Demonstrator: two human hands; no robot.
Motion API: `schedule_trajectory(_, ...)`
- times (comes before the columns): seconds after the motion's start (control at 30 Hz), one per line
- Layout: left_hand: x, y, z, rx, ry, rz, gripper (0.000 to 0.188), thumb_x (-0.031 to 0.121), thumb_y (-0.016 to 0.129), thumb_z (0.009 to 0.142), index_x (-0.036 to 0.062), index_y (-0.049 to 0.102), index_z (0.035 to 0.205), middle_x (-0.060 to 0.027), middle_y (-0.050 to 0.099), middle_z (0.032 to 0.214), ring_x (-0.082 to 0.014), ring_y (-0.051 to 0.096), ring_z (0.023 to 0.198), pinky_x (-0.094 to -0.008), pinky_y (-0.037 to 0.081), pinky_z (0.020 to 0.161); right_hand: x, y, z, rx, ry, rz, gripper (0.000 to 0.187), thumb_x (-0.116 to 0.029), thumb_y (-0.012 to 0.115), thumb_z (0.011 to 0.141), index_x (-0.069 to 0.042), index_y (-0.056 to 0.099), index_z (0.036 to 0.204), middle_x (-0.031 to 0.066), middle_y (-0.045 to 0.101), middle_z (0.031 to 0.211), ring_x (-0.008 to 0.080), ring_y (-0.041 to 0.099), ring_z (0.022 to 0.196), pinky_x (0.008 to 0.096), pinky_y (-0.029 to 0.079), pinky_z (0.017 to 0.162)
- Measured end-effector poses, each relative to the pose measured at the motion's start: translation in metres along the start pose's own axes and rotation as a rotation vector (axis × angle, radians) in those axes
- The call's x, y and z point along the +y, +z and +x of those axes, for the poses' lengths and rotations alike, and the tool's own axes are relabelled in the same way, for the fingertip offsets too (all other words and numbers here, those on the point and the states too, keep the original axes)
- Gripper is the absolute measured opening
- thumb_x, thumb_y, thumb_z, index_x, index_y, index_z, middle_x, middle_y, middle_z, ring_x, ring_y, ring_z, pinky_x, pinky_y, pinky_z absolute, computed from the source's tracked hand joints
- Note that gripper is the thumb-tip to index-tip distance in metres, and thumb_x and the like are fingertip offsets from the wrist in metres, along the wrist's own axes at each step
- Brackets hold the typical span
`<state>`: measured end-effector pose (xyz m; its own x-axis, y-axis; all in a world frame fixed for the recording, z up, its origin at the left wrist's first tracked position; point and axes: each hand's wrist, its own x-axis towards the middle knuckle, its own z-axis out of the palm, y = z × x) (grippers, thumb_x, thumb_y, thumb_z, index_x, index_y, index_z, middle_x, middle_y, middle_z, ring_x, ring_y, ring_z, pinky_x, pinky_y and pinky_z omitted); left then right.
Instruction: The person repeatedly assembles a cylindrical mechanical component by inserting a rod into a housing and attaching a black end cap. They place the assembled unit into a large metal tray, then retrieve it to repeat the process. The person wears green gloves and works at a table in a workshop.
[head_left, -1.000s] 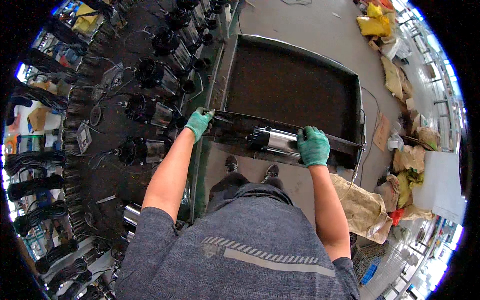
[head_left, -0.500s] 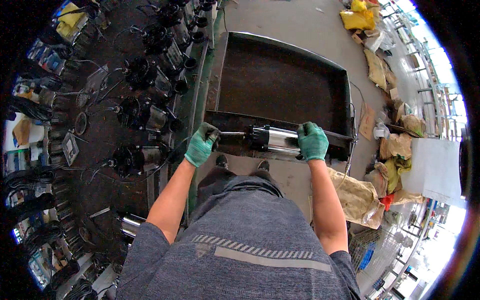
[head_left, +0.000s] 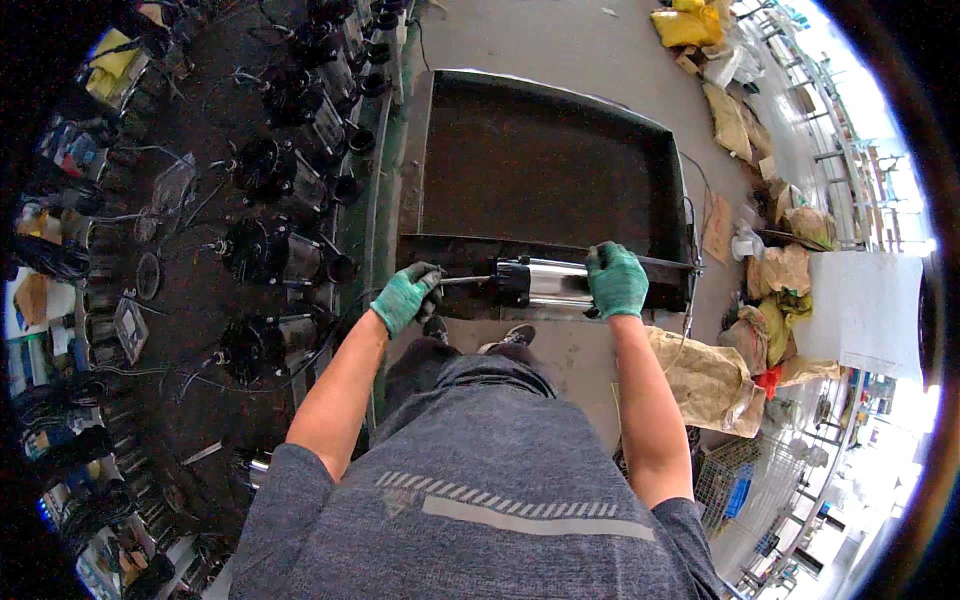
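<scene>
The green-gloved right hand [head_left: 617, 280] grips and hides one end of a crosswise silver metal cylinder [head_left: 558, 282], black head [head_left: 511, 282] leftward, while the green-gloved left hand [head_left: 407, 296] clasps a slim grey rod [head_left: 466, 280].

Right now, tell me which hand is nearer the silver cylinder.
The right hand: it grips the right end of the silver cylinder. The left hand is apart from it, off to its left, fingers around the thin rod.
</scene>
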<state>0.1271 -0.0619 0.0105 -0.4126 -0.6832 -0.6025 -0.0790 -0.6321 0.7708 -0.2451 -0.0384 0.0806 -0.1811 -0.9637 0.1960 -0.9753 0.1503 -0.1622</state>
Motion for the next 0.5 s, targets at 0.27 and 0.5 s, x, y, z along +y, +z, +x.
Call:
schedule_trajectory(0.27, -0.011, 0.004, 0.019, -0.101, 0.019, -0.351, 0.035, 0.034, 0.058, 0.104, 0.0114, 0.062, 0.130, -0.0028, 0.064, 0.081, -0.0129, 0.059, 0.065, -0.0292, 0.050, 0.060, -0.002, 0.001, 0.001, 0.016, 0.012, -0.013, 0.021, -0.033, 0.066, 0.090, -0.012, 0.067, 0.086, 0.0119, 0.070, 0.089, 0.0365, 0.066, 0.086, 0.0489, 0.053, 0.075)
schedule_trajectory(0.5, -0.015, -0.005, 0.023, 0.015, 0.320, 0.610, 0.031, 0.020, 0.068, 0.096, 0.0063, 0.067, 0.124, -0.0078, 0.072, 0.097, -0.0188, 0.065, 0.083, -0.0357, 0.054, 0.073, -0.001, 0.000, 0.001, 0.027, -0.013, -0.002, 0.020, -0.031, 0.067, 0.089, -0.011, 0.067, 0.086, 0.0122, 0.070, 0.090, 0.0364, 0.066, 0.085, 0.0486, 0.053, 0.076)
